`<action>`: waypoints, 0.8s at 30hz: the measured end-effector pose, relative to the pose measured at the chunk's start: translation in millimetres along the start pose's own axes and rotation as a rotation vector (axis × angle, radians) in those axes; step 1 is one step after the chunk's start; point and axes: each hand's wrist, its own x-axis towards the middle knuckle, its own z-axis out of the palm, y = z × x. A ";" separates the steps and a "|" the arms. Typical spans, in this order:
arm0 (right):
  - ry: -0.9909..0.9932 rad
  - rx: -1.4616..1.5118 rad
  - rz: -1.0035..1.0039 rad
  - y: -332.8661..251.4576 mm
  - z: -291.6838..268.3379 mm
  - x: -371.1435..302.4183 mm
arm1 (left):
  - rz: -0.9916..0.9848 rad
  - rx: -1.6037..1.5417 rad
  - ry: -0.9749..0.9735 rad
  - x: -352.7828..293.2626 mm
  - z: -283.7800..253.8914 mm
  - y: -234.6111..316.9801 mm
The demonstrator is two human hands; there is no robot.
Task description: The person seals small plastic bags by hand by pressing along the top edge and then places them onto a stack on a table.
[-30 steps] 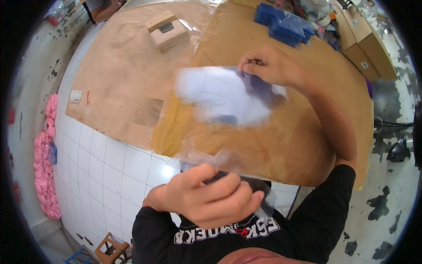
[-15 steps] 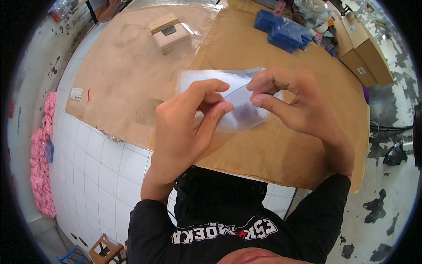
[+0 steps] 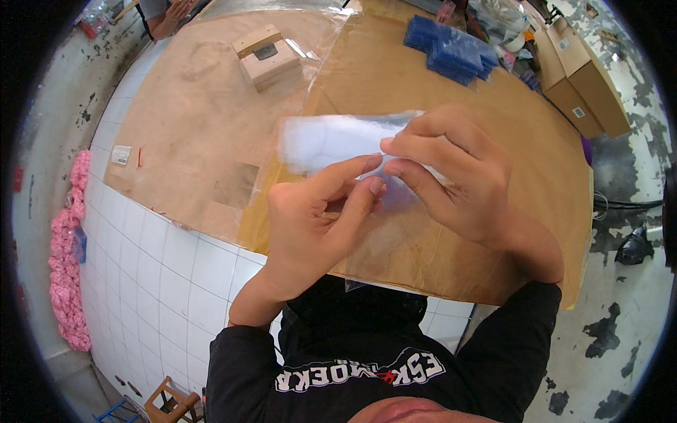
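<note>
My left hand [image 3: 317, 211] and my right hand [image 3: 462, 180] are close together over the table, each in a pinch of thumb and fingers. Between them they hold the edge of a thin clear plastic sheet [image 3: 395, 201], whose outline is faint and partly hidden by the fingers. Beneath and beyond the hands lies a shiny whitish plastic sheet or stack of sheets [image 3: 328, 137] on the brown-covered table [image 3: 508, 247]. Its right part is covered by my right hand.
A small wooden block fixture with a dark metal piece [image 3: 266, 60] sits at the far left. Blue plastic pieces [image 3: 451, 53] are stacked far right, near cardboard boxes [image 3: 582, 84] and clutter. Another person's hand [image 3: 169, 17] shows at the far left corner. Pink bundles [image 3: 67, 275] lie by the wall.
My hands have come closer together, the left moving right and slightly down, the right moving left. The gap between their fingertips is narrower, and more of the whitish sheet shows on the left.
</note>
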 end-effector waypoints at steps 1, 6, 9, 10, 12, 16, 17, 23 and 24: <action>-0.003 -0.028 -0.034 1.2 0.6 -1.5 | 0.024 0.038 0.003 -0.8 0.4 0.5; 0.011 -0.127 -0.139 1.0 4.7 -4.4 | 0.135 0.144 0.002 -4.5 -1.1 -1.4; 0.084 -0.157 -0.217 5.9 11.0 -7.1 | 0.149 0.087 -0.030 -2.8 -4.1 0.7; 0.103 -0.162 -0.241 7.7 13.0 -8.3 | 0.124 0.062 -0.042 -3.1 -5.4 1.1; 0.123 -0.160 -0.280 9.8 15.0 -10.0 | 0.073 0.011 -0.066 -3.9 -7.0 1.8; 0.137 -0.167 -0.330 10.2 15.5 -8.8 | 0.117 -0.013 -0.043 -2.7 -6.8 2.3; 0.141 -0.168 -0.336 11.5 16.0 -9.8 | 0.140 -0.021 -0.025 -1.8 -5.0 0.3; 0.085 -0.215 -0.332 7.9 16.8 -8.7 | 0.043 -0.204 -0.028 -3.4 -2.5 -1.3; 0.082 -0.229 -0.359 8.3 17.6 -9.1 | -0.002 -0.283 -0.027 -4.1 -1.6 -0.7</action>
